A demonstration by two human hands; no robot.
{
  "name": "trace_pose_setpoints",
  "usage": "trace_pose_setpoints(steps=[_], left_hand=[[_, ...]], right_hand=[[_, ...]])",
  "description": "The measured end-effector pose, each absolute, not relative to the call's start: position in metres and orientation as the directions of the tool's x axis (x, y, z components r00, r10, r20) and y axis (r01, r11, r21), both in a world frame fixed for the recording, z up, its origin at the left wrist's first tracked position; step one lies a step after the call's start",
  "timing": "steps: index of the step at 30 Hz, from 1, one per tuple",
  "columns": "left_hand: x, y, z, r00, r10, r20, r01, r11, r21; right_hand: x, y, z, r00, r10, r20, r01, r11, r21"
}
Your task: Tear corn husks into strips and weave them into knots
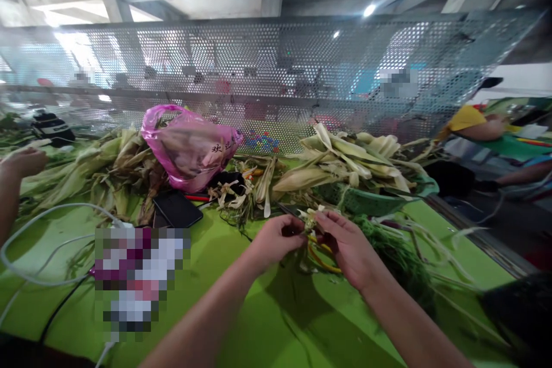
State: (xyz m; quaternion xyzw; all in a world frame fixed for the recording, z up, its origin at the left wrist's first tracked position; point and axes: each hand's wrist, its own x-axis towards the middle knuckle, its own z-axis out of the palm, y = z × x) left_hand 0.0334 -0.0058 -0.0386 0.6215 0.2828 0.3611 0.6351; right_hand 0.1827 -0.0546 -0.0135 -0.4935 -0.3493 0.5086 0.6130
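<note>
Above the middle of the green table, my left hand (pixel 278 238) and my right hand (pixel 345 241) meet with fingers pinched. Between them is a small pale husk piece (pixel 311 218) on what looks like a thin green stem; the fingers cover part of it. Just under my right hand lies a yellow loop (pixel 321 261), its kind unclear. Feathery greenery (pixel 394 259) spreads to the right of that hand. Beyond both hands, a green basket (pixel 375 202) is heaped with dried corn husks (pixel 353 155).
A pink plastic bag (pixel 185 149) stands beside more husks (pixel 116 167). Near it are a black phone (pixel 178 209), a white cable (pixel 38 282) and blurred-out items. A perforated metal screen (pixel 259 63) closes the back. Another person's hand (pixel 26 161) is at far left; someone in yellow (pixel 468 121) works right.
</note>
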Motion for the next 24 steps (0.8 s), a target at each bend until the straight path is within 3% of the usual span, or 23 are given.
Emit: trace_pose_setpoints(steps=[4, 9, 17, 24], left_hand=[[0.032, -0.002, -0.036, 0.469, 0.882, 0.05, -0.272, 0.09, 0.958], [0.029, -0.002, -0.03, 0.453, 0.892, 0.011, -0.365, 0.174, 0.915], [0.027, 0.0, -0.029, 0.433, 0.899, 0.056, -0.248, 0.06, 0.967], [0.03, -0.001, -0.033, 0.438, 0.895, 0.089, -0.058, -0.071, 0.996]], right_hand=[[0.179, -0.056, -0.011, 0.173, 0.984, -0.03, -0.193, 0.004, -0.981], [0.176, -0.056, -0.014, 0.134, 0.99, -0.037, 0.01, -0.039, -0.999], [0.184, -0.05, -0.024, 0.081, 0.99, -0.118, -0.042, -0.115, -0.993], [0.185, -0.054, -0.012, 0.17, 0.985, 0.022, -0.037, 0.029, -0.999]])
